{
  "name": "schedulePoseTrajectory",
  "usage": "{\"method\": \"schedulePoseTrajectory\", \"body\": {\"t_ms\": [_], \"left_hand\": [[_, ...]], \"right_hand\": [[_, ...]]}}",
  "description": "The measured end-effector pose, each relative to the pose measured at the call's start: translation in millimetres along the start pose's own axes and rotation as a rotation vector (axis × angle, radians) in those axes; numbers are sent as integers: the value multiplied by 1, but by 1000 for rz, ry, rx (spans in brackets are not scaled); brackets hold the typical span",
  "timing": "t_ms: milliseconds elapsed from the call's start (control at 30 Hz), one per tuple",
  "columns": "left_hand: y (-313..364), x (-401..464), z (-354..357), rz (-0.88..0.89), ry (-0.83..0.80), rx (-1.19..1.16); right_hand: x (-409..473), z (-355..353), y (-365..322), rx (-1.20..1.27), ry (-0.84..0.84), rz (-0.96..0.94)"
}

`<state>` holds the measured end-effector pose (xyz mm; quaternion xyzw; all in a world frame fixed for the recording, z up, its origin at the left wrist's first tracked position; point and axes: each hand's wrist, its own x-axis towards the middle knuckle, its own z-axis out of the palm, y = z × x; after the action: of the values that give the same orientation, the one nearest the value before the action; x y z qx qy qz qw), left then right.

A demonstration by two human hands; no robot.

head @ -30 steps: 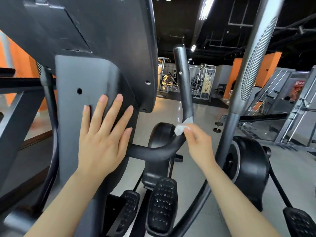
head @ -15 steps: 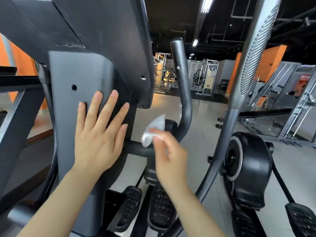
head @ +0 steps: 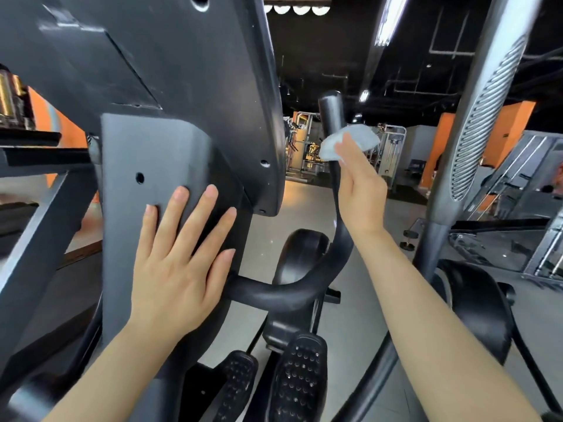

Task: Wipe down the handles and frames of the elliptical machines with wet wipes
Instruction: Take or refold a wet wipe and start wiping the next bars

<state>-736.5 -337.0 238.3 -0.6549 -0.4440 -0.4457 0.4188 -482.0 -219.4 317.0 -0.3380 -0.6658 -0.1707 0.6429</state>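
Head view: right hand grip pinches wet wipe against upright black handle; left hand released, flat on grey frame column.

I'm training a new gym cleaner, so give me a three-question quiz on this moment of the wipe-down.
1. True or false: the left hand holds the wet wipe.
2. Which part is the wipe against? A) a foot pedal B) the upright black handle C) the grey ribbed arm
3. Fill in: the left hand lies flat, fingers spread, on the grey ____ column.

Key: 1. False, the right hand holds it. 2. B, near the handle's upper end. 3. Console.
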Motion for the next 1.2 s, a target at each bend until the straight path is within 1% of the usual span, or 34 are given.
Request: {"method": "schedulePoseTrajectory", "body": {"t_ms": [100,267,367,467,500,633,733,800,833,900,1000,1133,1200], "left_hand": [[2,-1,0,-7,0,31],[1,-1,-1,-12,-13,43],[1,-1,-1,-4,-18,50],[1,-1,0,-3,-14,49],[2,-1,0,-6,-12,46],[2,-1,0,-8,-12,25],[2,-2,0,-11,-19,17],[2,-3,0,-5,-19,11],[1,-2,0,2,-15,3],[-1,-3,0,22,-10,-18],[-4,-3,1,41,-1,-53],[-6,-4,2,57,32,-80],[-6,-5,3,56,46,-100]], "right_hand": [[-35,-8,7,-11,-6,31],[-87,-29,18,-57,-98,172],[-125,-35,10,-20,-98,299],[-154,-33,-19,55,-14,547],[-162,-30,-32,73,31,595],[-192,-10,-90,193,205,599],[-210,8,-122,194,241,475],[-215,23,-139,173,202,358],[-216,31,-147,152,148,289],[-218,46,-160,64,-14,166],[-216,50,-155,-147,-193,-21],[-193,6,-117,-369,-423,-436],[-181,-24,-97,-432,-494,-585]]}}
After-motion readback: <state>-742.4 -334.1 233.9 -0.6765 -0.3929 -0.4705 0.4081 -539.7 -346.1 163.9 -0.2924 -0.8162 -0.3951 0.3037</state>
